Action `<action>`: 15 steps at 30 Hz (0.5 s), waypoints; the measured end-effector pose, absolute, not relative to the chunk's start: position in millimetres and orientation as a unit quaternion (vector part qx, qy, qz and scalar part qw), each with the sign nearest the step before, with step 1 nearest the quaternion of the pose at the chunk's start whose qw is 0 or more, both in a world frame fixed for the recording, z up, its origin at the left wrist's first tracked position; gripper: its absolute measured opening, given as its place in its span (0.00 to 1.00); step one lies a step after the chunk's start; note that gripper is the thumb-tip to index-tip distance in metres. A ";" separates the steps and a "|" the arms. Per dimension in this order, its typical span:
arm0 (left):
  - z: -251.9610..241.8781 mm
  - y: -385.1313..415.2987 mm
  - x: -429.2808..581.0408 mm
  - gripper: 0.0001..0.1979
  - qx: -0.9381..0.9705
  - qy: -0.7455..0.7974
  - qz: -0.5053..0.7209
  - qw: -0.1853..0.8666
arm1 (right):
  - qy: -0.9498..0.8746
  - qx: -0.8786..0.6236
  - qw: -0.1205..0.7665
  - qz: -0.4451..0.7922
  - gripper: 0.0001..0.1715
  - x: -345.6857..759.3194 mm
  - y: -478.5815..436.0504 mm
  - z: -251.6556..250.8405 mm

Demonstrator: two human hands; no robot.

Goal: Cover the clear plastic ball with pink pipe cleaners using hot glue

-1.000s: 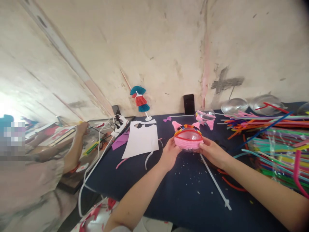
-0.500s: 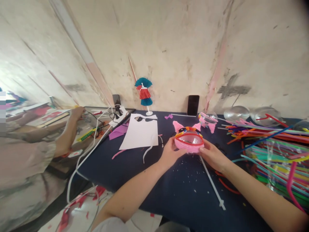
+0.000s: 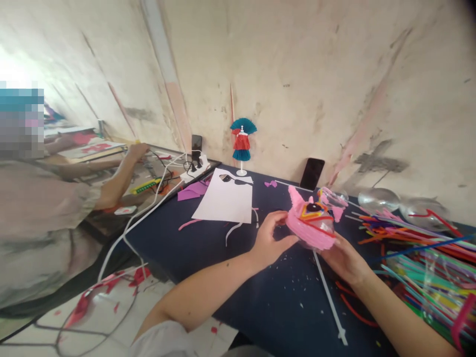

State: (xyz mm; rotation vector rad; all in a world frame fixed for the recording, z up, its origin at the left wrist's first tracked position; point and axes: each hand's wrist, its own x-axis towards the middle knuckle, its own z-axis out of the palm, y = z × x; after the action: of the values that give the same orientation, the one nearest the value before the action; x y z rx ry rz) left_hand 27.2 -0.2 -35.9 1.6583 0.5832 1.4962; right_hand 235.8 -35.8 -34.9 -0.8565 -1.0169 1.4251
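I hold a pink pipe-cleaner figure (image 3: 311,224) with pointed ears, red and orange trim and a dark eye, built round a clear dome, just above the dark blue table (image 3: 230,258). My left hand (image 3: 270,241) grips its left side with thumb and fingers curled. My right hand (image 3: 344,258) cups it from below on the right. The figure is tilted, its face turned to the right.
A heap of coloured pipe cleaners (image 3: 424,253) fills the right side, with clear domes (image 3: 377,198) behind. A white stick (image 3: 329,302) lies under my right hand. White paper (image 3: 226,201), a small doll (image 3: 241,144) and a phone (image 3: 311,173) stand farther back. Another person's arm (image 3: 111,178) reaches over the left table.
The pink figure has been turned and tilted, its face now to the right instead of up. My hands shifted round it. The view has swung left.
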 end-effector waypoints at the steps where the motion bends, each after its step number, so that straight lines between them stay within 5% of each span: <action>1: -35.1 -0.5 27.2 0.24 0.659 0.220 0.601 0.394 | -0.436 -0.361 0.559 0.605 0.21 237.3 -35.7 -35.8; 7: -29.9 -3.2 25.5 0.16 0.643 0.228 0.606 0.409 | -0.451 -0.387 0.551 0.586 0.18 240.9 -35.9 -39.7; 15: -19.2 -4.3 26.2 0.13 0.558 0.261 0.548 0.565 | -0.474 -0.431 0.522 0.564 0.21 237.9 -36.4 -34.6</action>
State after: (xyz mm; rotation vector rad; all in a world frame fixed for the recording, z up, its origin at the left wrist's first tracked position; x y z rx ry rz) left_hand 26.2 -4.3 -19.2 1.3132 0.6140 1.2886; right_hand 237.9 -36.4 -34.6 -1.0317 -1.1353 1.3505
